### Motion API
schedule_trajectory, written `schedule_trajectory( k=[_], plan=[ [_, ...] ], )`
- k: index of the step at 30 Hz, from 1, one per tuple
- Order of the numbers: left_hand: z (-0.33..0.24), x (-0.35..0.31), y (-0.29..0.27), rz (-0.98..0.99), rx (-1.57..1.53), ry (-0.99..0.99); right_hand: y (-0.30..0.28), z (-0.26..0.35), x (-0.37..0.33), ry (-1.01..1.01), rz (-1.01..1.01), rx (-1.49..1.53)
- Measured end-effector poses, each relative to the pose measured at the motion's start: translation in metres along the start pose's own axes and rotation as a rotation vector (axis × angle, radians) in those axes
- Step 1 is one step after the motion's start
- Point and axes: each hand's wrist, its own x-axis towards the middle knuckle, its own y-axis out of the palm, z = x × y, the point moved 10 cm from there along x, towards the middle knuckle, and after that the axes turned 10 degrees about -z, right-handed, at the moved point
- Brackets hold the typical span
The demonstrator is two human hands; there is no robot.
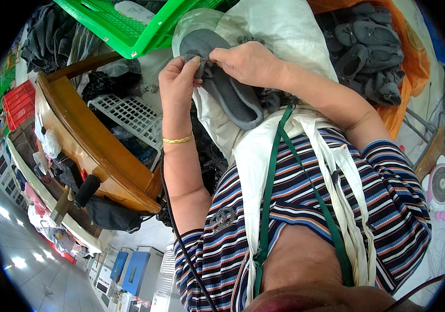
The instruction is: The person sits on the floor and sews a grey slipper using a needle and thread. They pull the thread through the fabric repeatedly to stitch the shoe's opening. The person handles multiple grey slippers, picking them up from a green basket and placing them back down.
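A dark grey cloth shoe (234, 101) lies on the white apron (290, 28) over my lap, its long opening facing up. My left hand (176, 80) is closed, thumb and fingers pinching a small grey piece of fabric (195, 60) at the upper part of the shoe. Beside it, my right hand (251, 63) is closed too, its fingertips pinched at the same spot. Whatever sits between the right fingertips is too small to make out. Further grey pieces partly show under my right forearm.
At the upper left stands a green plastic crate (155, 31) holding a white sole-shaped piece. An orange bag (415, 57) full of grey shoes (373, 47) is on the right. A curved wooden piece (97, 135) and a white basket (129, 117) lie left. A fan (442, 184) stands far right.
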Motion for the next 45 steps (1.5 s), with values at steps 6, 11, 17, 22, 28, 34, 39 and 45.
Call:
schedule_trajectory(
  k=[6,11,17,22,28,34,39,45],
  plan=[
    [-0.002,0.0,0.001,-0.007,0.025,-0.003,0.001,-0.003,0.001,-0.013,0.013,0.02],
    [0.001,0.003,0.001,0.021,0.026,-0.011,0.002,-0.003,0.001,0.027,-0.022,0.086],
    [0.004,0.004,0.002,0.045,0.007,-0.044,0.011,-0.007,-0.004,0.122,0.007,0.078],
    [0.005,0.004,0.001,0.026,-0.006,-0.045,0.006,-0.003,-0.001,0.035,-0.01,0.049],
    [0.005,0.004,0.001,0.016,-0.018,-0.05,0.007,-0.008,0.002,0.045,0.109,0.062],
    [0.007,0.007,0.001,0.03,0.018,-0.024,0.007,-0.008,0.004,0.037,0.127,0.071],
    [0.006,0.005,0.003,0.044,-0.001,-0.049,0.012,-0.01,-0.001,0.114,0.066,0.107],
    [0.009,0.003,0.0,0.029,-0.052,-0.084,0.013,-0.009,-0.004,0.165,0.001,0.117]
  ],
)
